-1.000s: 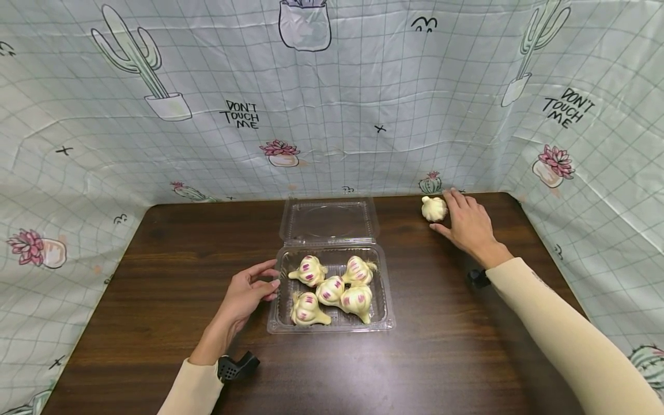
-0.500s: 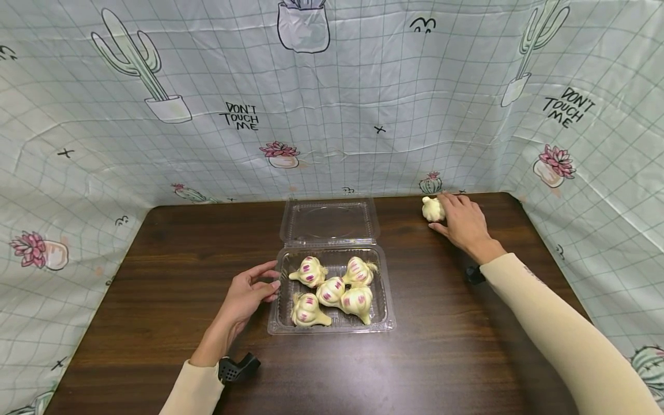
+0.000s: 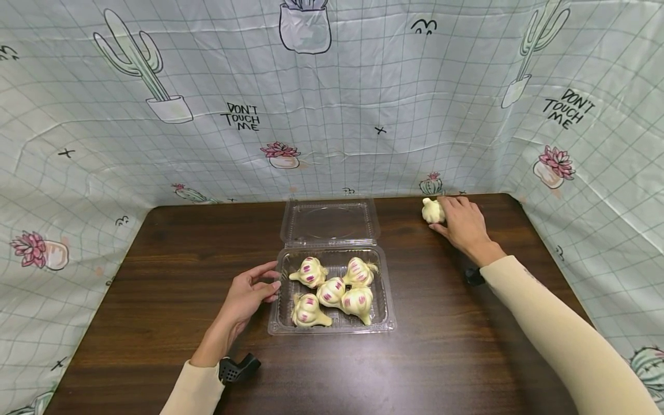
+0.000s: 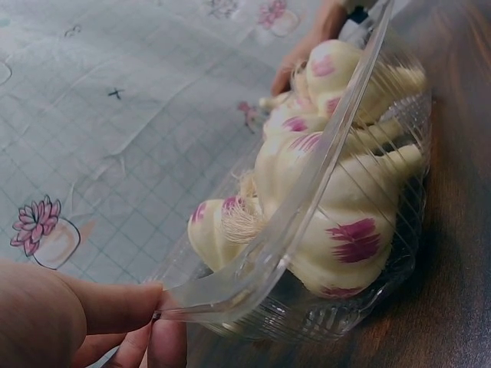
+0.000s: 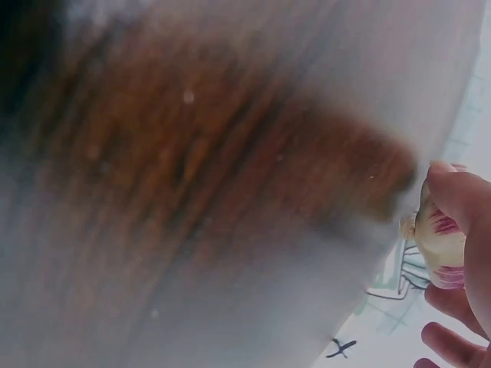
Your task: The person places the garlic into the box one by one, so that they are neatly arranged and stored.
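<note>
At the far right of the table (image 3: 441,346): lone garlic bulb (image 3: 432,211) grasped by right hand (image 3: 464,223)

Head view: Near the middle of the wood-grain table, a clear plastic clamshell container (image 3: 383,328) is positioned, with its hinged lid (image 3: 332,223) laid back on the far side. Five garlic bulbs (image 3: 330,291) are held in its base. The left side of the container is engaged by the left hand (image 3: 251,291). The lone garlic bulb is located well apart from the container, near the cactus-print cloth (image 3: 332,127).

Left wrist view: The container rim is pinched by the left hand. Magenta markings and fine roots (image 4: 244,222) are displayed on the bulbs.

Right wrist view: The lone garlic bulb is gripped between the thumb (image 5: 459,193) and fingers (image 5: 451,343). The table surface is blurred; contact between bulb and table cannot be determined.
</note>
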The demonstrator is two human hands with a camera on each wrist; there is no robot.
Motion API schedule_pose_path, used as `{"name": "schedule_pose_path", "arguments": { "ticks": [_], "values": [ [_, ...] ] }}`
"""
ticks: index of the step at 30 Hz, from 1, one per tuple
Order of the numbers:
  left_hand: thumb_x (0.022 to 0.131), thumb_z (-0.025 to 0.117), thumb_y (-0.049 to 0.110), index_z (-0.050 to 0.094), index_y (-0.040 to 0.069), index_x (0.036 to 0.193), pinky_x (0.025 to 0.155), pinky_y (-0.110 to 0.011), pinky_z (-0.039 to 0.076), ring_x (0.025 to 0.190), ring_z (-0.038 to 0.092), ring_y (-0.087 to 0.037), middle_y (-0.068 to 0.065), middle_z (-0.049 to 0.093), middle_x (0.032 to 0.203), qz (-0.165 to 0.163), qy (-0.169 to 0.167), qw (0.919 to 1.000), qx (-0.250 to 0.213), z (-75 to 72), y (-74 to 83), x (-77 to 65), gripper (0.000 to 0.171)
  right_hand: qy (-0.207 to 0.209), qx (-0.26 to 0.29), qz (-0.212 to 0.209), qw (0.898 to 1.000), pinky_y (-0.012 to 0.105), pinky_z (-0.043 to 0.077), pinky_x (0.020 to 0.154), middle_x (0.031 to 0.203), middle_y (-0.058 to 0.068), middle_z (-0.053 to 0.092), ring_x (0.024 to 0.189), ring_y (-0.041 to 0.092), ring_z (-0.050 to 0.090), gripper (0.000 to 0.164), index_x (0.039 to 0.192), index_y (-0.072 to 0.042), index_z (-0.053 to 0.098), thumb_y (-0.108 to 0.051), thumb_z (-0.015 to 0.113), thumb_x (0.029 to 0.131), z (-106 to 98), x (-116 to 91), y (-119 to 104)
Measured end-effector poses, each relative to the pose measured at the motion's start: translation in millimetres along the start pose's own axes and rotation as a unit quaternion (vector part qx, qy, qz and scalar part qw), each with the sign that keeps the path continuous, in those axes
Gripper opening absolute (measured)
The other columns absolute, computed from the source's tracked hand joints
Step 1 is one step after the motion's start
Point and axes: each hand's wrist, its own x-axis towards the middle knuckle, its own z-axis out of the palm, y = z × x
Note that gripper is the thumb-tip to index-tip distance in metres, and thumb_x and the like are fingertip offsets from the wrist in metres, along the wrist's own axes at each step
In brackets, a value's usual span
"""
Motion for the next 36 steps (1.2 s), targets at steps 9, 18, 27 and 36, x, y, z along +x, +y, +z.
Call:
{"name": "schedule_pose_path", "arguments": {
  "ticks": [9,18,27,36],
  "values": [
    [0.103,0.061,-0.007,0.049,-0.006,0.154,0.073,-0.018,0.059,0.085,0.067,-0.006,-0.025,0.058,0.133,0.001,-0.003,1.0000,0.004,-0.6,-0.1,-0.5,0.052,0.055,0.013,-0.041,0.998,0.065,0.046,0.101,0.133,0.026,0.065,0.125,0.049,0.055,0.069,0.141,0.004,0.056,-0.024,0.089,0.087,-16.2,-7.4,-17.9],
    [0.103,0.061,-0.006,0.049,-0.006,0.154,0.074,-0.018,0.060,0.086,0.068,-0.007,-0.026,0.058,0.134,0.002,-0.006,1.0000,0.004,-1.1,-0.2,0.1,0.052,0.091,0.032,-0.103,0.990,0.064,0.048,0.100,0.131,0.023,0.068,0.121,0.046,0.059,0.072,0.138,0.002,0.059,-0.024,0.093,0.081,-41.1,-17.5,-60.7],
    [0.103,0.062,-0.007,0.050,-0.006,0.153,0.073,-0.018,0.059,0.084,0.066,-0.005,-0.025,0.058,0.131,-0.001,0.002,1.0000,-0.003,-0.2,0.0,1.2,0.052,0.119,0.043,-0.181,0.975,0.059,0.049,0.101,0.128,0.021,0.070,0.119,0.044,0.061,0.077,0.140,0.000,0.060,-0.025,0.096,0.077,-58.9,-23.6,-107.7],
    [0.103,0.063,-0.007,0.050,-0.005,0.153,0.072,-0.017,0.059,0.083,0.067,-0.005,-0.025,0.058,0.133,-0.002,0.002,1.0000,-0.001,-0.4,-1.0,1.5,0.053,0.118,0.044,-0.249,0.960,0.053,0.051,0.103,0.135,0.012,0.069,0.122,0.038,0.062,0.080,0.139,-0.002,0.062,-0.030,0.099,0.074,-66.7,-25.9,-147.4]
  ]
}}
